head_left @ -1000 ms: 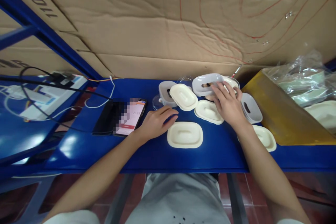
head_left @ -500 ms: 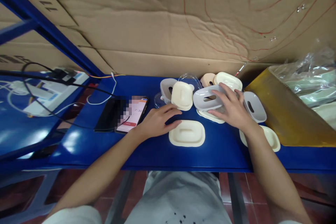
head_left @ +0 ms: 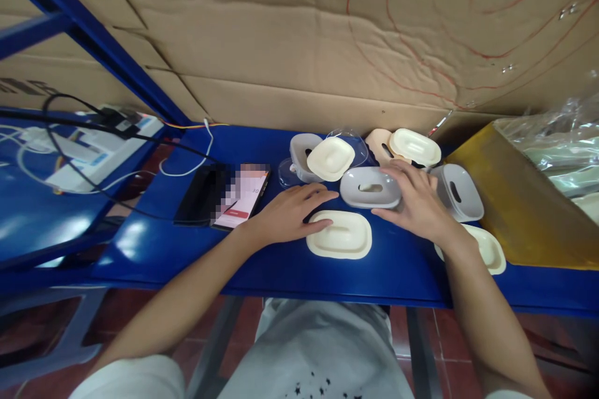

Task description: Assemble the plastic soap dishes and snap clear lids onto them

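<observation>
My right hand (head_left: 414, 202) grips the right end of a grey oval plastic cover (head_left: 349, 190), thumb at the front and fingers at the back. Something cream shows through the cover's slot. My left hand (head_left: 292, 212) is open, fingers stretched to the right, its thumb over the edge of a cream oval tray (head_left: 344, 240) with a raised middle. Behind lies another cream piece (head_left: 331, 159), against a grey slotted cover (head_left: 302, 146). To the right of my right hand stands a further grey slotted cover (head_left: 461, 193). Partly under my right forearm is a cream tray (head_left: 491, 250).
A phone (head_left: 238, 202) and a black flat item (head_left: 194, 196) lie left on the blue table (head_left: 285, 277). Cables and a power strip (head_left: 112, 153) are farther left. A yellowish box (head_left: 519, 199) with bagged pieces stands right. A cardboard wall (head_left: 262, 43) closes the back.
The grey cover in my right hand has come down level over the cream piece beneath it, and cream now shows in its slot. My left hand has shifted slightly right.
</observation>
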A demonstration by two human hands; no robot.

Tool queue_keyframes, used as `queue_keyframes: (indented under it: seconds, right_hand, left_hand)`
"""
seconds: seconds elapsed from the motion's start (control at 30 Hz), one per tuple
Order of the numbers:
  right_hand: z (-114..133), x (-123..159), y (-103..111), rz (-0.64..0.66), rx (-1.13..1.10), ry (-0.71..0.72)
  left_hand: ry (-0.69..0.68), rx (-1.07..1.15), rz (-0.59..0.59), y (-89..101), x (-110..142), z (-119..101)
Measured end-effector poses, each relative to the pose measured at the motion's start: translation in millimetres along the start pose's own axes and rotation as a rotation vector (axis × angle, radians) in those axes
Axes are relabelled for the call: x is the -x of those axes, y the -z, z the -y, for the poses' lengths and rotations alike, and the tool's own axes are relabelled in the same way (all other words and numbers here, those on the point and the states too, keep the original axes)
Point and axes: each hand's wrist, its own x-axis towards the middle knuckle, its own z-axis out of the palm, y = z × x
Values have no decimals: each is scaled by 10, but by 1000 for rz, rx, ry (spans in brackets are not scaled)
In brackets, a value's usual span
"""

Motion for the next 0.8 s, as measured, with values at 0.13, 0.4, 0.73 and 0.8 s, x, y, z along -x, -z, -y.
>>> queue_keyframes:
  seconds: [0.13,0.4,0.73,0.8]
  right_hand:
    - [41,-8,-65,-53,-29,38]
    - [350,25,-69,5,-157,106]
    - [570,103,59,150,-164,198]
    - [588,124,116,194,-178,205]
  left_hand:
    - [21,32,-2,37,-9,-18]
    - [82,89,13,78,3,-1]
    - [103,224,154,241,36,-83]
    - [96,238,173,287,46,-92]
